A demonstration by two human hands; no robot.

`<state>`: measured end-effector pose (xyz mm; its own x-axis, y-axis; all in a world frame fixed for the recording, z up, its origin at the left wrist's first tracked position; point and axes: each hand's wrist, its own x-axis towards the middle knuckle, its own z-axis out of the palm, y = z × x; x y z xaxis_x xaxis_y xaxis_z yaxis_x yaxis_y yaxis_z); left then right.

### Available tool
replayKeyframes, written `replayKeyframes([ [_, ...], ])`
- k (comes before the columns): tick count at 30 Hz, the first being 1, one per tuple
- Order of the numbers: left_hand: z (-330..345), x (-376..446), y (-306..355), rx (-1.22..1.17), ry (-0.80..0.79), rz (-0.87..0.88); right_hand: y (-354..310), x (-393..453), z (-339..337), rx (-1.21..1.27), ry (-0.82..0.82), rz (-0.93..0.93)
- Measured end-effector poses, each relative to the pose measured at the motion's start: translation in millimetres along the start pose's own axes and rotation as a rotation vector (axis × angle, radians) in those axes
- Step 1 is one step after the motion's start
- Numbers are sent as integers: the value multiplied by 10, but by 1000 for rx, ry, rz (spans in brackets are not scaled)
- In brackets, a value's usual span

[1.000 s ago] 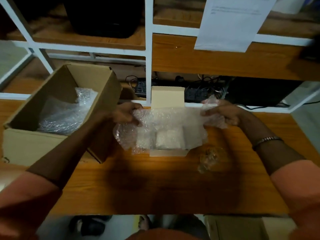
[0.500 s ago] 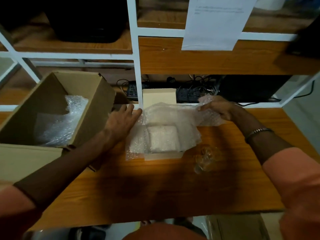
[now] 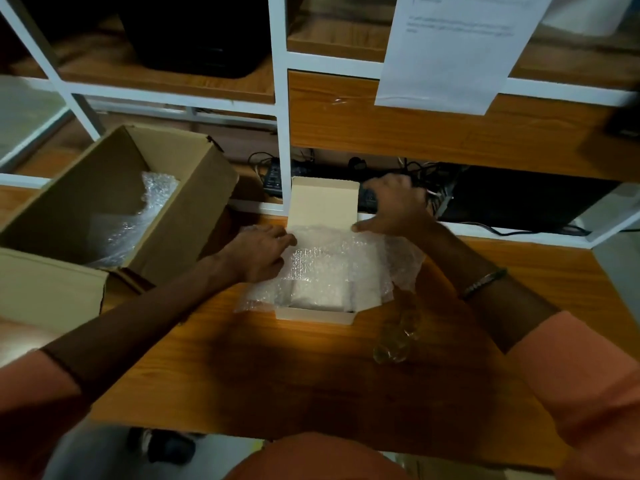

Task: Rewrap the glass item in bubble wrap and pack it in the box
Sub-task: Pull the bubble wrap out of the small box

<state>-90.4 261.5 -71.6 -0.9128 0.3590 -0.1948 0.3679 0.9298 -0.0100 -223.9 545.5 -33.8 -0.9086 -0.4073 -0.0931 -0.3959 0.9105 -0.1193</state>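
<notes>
A small white box (image 3: 315,317) stands open on the wooden table, its lid flap (image 3: 323,204) upright at the back. A sheet of bubble wrap (image 3: 332,268) lies spread over the box and spills past its sides. My left hand (image 3: 259,254) presses flat on the wrap's left part, fingers apart. My right hand (image 3: 394,206) rests at the wrap's back right corner beside the lid flap, fingers spread. A clear glass item (image 3: 398,336) lies bare on the table, right of the box's front corner.
A large brown cardboard box (image 3: 194,220) with bubble wrap (image 3: 138,220) inside stands open at the left. White shelf frames (image 3: 278,109) rise behind the table, with cables and a power strip (image 3: 273,176) below. A paper sheet (image 3: 450,50) hangs above.
Both hands lowered the bubble wrap from held up over the small box to lying flat on it. My left hand moved onto the wrap; my right hand shifted left toward the lid flap.
</notes>
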Motion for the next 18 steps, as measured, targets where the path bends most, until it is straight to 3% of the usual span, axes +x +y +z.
replayKeyframes([
  [2,129,111,32,45,-7,16,-373,-64,101,-61,-50,-241],
  [4,268,176,67,77,-28,36,-590,-86,318,-115,-243,-394],
  [8,488,183,103,104,-105,49,-558,-110,753,-160,-508,-437],
  [16,763,228,237,183,-69,26,-422,-246,1147,-280,-419,-524],
  [18,811,258,282,261,-122,26,-440,-256,1210,-332,-390,-535],
])
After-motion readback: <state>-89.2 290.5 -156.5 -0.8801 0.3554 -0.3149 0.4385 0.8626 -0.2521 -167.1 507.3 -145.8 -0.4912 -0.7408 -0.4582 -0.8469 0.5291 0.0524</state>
